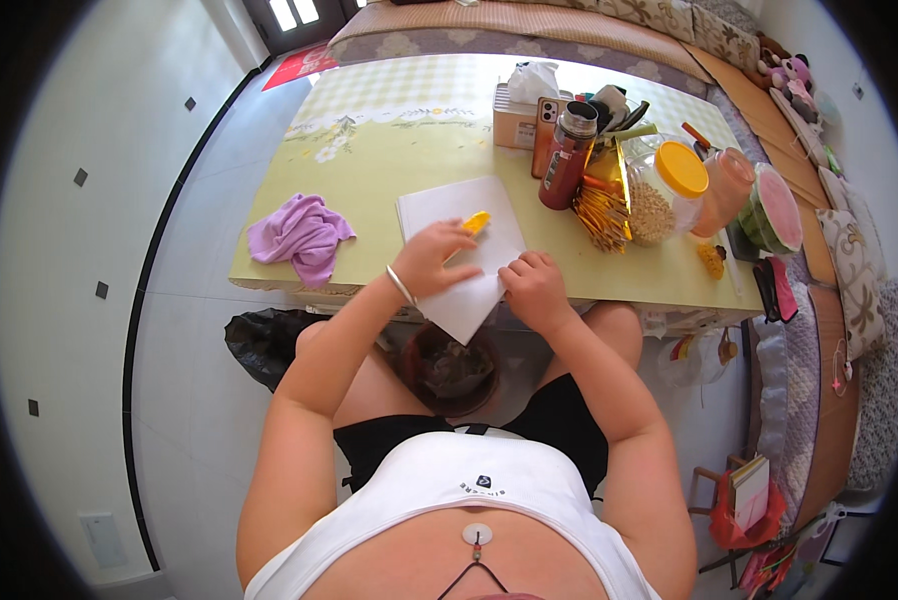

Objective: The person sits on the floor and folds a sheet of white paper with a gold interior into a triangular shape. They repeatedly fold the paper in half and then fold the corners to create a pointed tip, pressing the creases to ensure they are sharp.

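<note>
White paper [494, 205] lies on the table [389, 165] at the near edge, its lowest corner poking past the edge toward 6 o'clock. The left hand [439, 260] is over the paper, thumb well apart from the loosely bent fingers; a small yellow thing [477, 222] sits at its fingertips, toward 1 o'clock, and I cannot tell whether they press on it. The right hand [535, 290], at the paper's 4 o'clock, has its fingers curled in and pinches the paper's edge. Taking the paper as the clock's middle, a crumpled purple cloth [301, 238] lies at 9, a tissue box [516, 130] stands between 12 and 1, a dark red bottle [566, 160] between 1 and 2, a yellow-lidded jar [654, 215] near 2, and a cut watermelon [774, 210] near 3. Below the table, a bin [451, 370] is at 6.
</note>
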Available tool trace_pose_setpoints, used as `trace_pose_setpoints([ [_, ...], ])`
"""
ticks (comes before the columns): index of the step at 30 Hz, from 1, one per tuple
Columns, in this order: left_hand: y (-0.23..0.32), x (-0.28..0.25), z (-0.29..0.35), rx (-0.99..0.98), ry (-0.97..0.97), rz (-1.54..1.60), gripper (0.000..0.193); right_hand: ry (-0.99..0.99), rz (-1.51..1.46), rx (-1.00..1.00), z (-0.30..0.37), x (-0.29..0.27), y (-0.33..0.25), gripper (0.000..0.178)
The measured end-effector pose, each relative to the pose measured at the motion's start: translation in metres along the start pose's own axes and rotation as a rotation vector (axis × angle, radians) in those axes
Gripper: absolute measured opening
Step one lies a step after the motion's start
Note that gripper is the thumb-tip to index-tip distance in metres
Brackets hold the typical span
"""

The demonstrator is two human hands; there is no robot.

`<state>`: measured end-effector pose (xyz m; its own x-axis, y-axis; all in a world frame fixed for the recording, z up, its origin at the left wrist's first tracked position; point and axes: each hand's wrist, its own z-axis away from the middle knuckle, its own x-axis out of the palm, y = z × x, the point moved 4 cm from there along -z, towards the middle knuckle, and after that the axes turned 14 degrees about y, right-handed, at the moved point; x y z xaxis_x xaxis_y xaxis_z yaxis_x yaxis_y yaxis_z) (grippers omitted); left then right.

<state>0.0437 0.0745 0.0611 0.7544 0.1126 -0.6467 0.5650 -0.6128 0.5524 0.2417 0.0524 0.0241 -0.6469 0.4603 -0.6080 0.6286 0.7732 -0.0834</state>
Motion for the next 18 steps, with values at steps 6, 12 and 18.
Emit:
trace_pose_setpoints([
  [6,0.059,0.018,0.061,0.189,0.016,-0.464,0.045,-0.003,0.115,0.009,-0.007,0.000,-0.024,0.008],
  [12,0.004,0.009,0.077,0.066,0.086,-0.319,0.013,-0.088,0.025,0.005,-0.002,-0.003,-0.020,0.012],
  [18,-0.028,0.000,0.066,-0.139,0.071,-0.013,0.014,-0.176,-0.389,0.374,0.000,0.007,0.022,0.016],
])
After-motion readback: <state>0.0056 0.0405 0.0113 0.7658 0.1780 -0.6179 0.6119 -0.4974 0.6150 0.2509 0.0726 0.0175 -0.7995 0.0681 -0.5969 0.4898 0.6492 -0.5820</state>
